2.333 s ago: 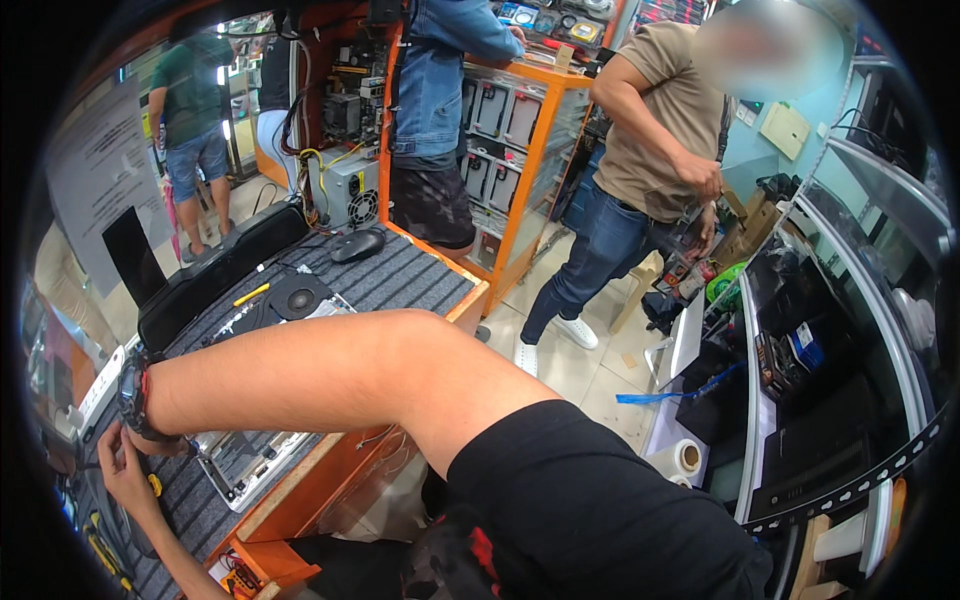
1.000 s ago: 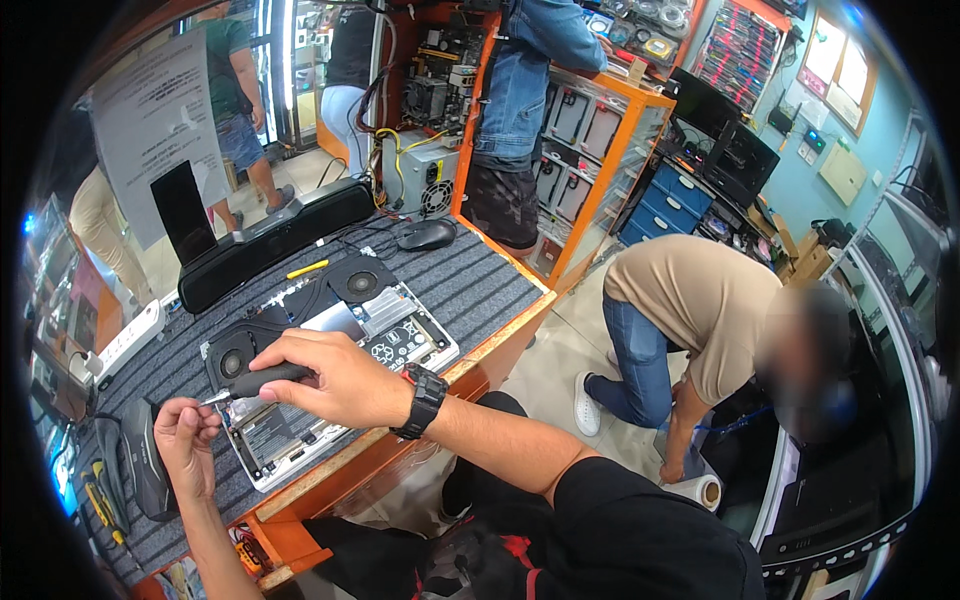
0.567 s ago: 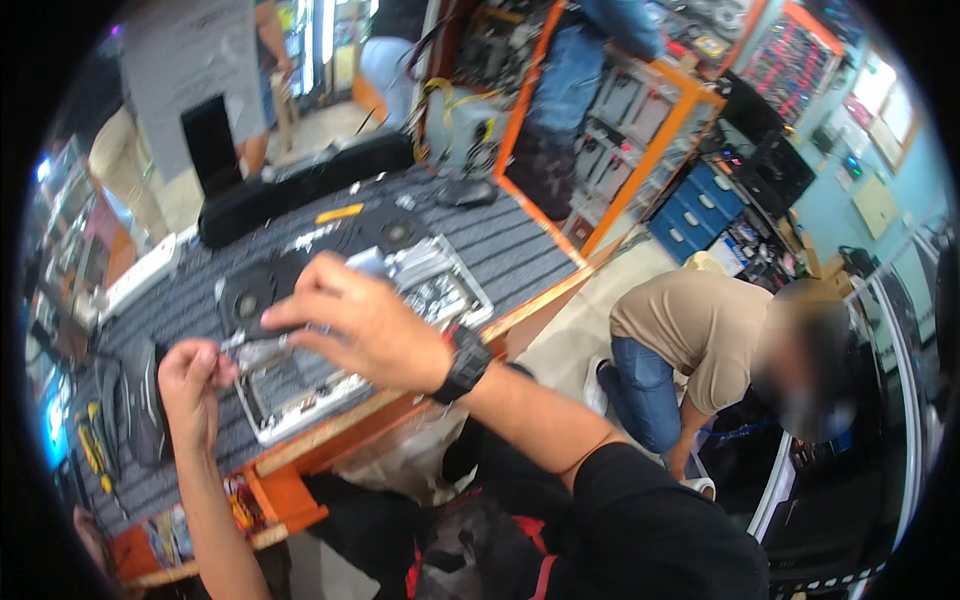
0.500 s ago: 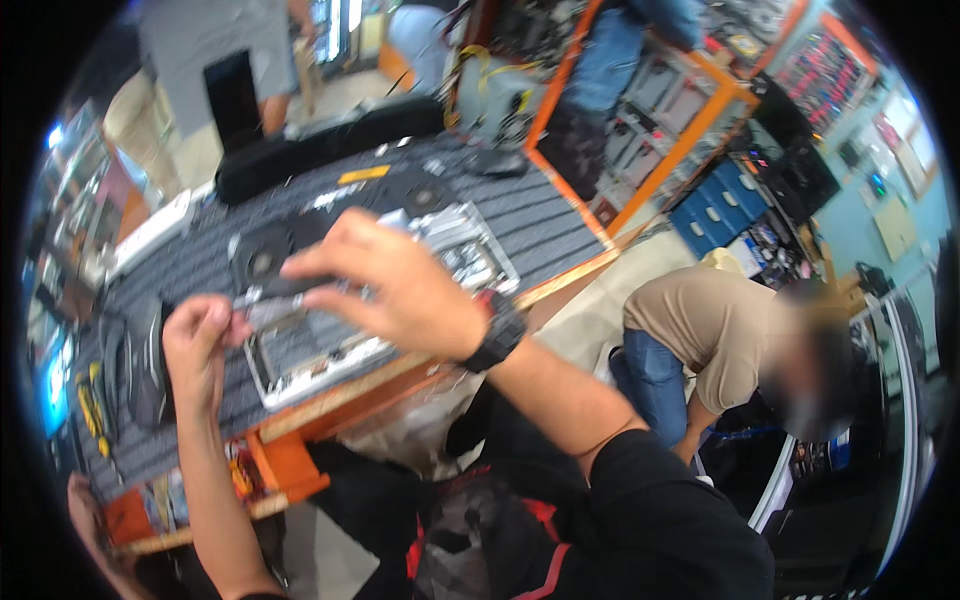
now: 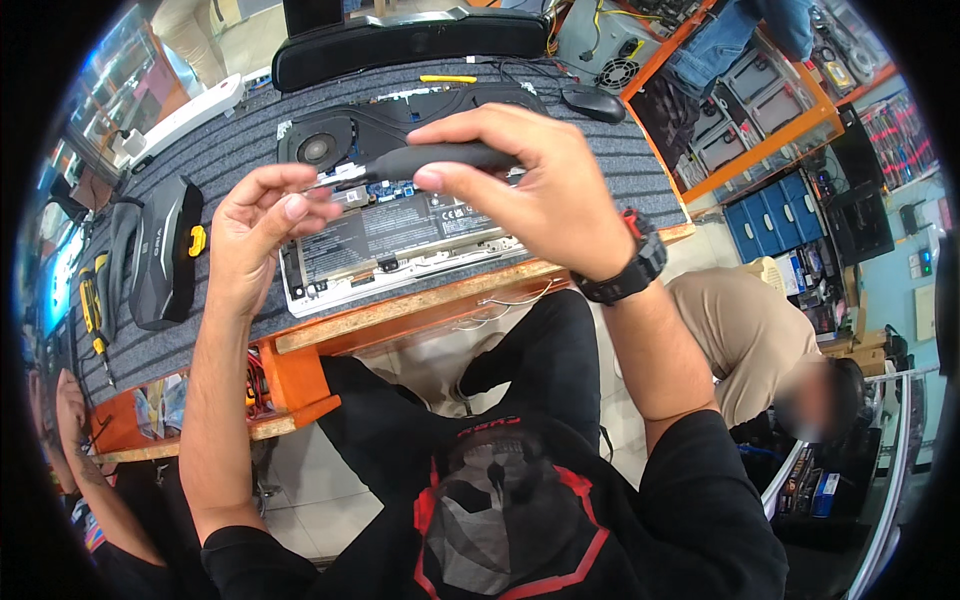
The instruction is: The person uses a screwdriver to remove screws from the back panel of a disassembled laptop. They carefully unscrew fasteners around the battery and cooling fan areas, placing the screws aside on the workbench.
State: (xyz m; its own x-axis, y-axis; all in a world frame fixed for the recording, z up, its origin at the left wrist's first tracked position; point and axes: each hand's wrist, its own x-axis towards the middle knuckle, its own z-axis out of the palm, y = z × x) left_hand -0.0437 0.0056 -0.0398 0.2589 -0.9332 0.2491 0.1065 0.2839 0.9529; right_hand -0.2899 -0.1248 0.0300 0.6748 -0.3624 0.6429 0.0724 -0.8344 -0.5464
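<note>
An opened laptop chassis (image 5: 420,220) with fans, a circuit board and a battery lies on the grey ribbed mat. My right hand (image 5: 520,190) grips a black-handled screwdriver (image 5: 440,155) held level above it. My left hand (image 5: 275,210) has its fingers curled at the screwdriver's metal tip; whether a small part sits between them I cannot tell. A black case (image 5: 160,260), a small yellow item (image 5: 197,240) and yellow-black tools (image 5: 95,320) lie left of the laptop.
A black speaker bar (image 5: 410,55), white power strip (image 5: 200,110) and mouse (image 5: 590,103) are behind. An orange glass cabinet (image 5: 770,150) stands back right. A person (image 5: 740,340) bends low at the right beside shelving. Another person's arm (image 5: 105,500) shows at lower left.
My view has swung downward onto the laptop and my lap. The person at the right went from standing to bent low. My hands still hold the screwdriver over the laptop.
</note>
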